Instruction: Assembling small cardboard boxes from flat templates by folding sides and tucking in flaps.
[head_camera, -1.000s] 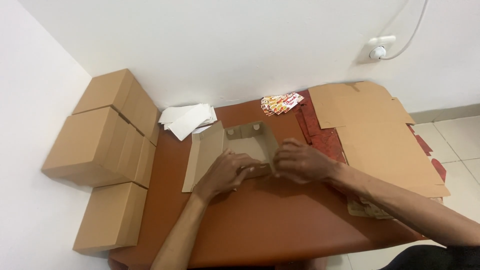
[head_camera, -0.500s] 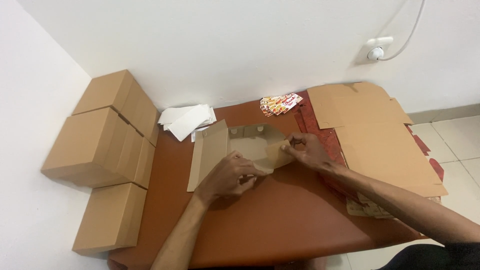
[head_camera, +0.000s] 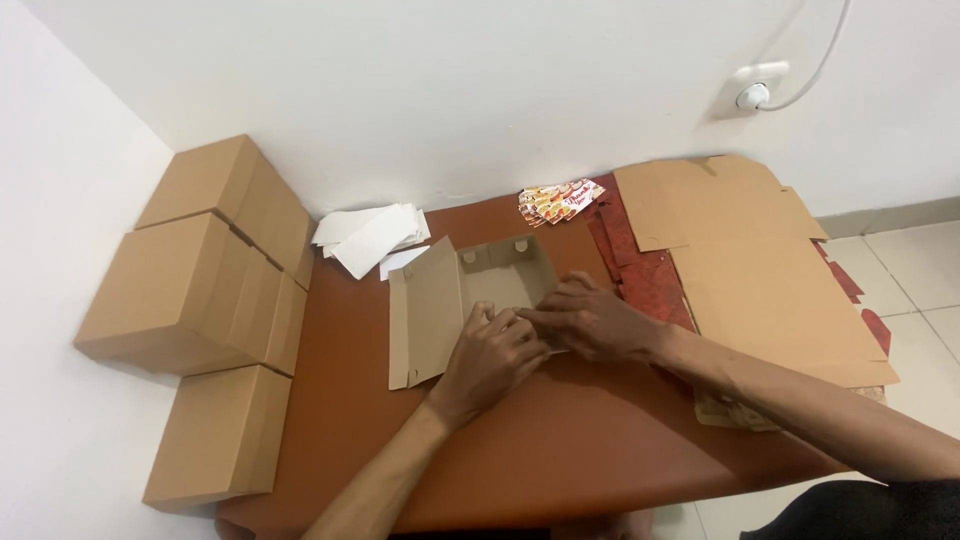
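A small brown cardboard box (head_camera: 497, 275) lies half folded on the reddish-brown table (head_camera: 560, 450), its lid flap (head_camera: 425, 315) spread out to the left. My left hand (head_camera: 493, 357) presses on the box's near wall. My right hand (head_camera: 590, 318) comes in from the right and pinches the same near wall, fingertips touching the left hand. Both hands grip the cardboard. The box's near edge is hidden under my fingers.
Three closed cardboard boxes (head_camera: 205, 290) stand stacked on the left beside the wall. White paper sheets (head_camera: 372, 235) and colourful small packets (head_camera: 560, 200) lie at the table's back. Flat cardboard sheets (head_camera: 760, 260) over red patterned sheets (head_camera: 645, 275) cover the right side.
The box has taken shape, with its far and side walls now upright. Both hands have shifted onto the near wall and come together there.
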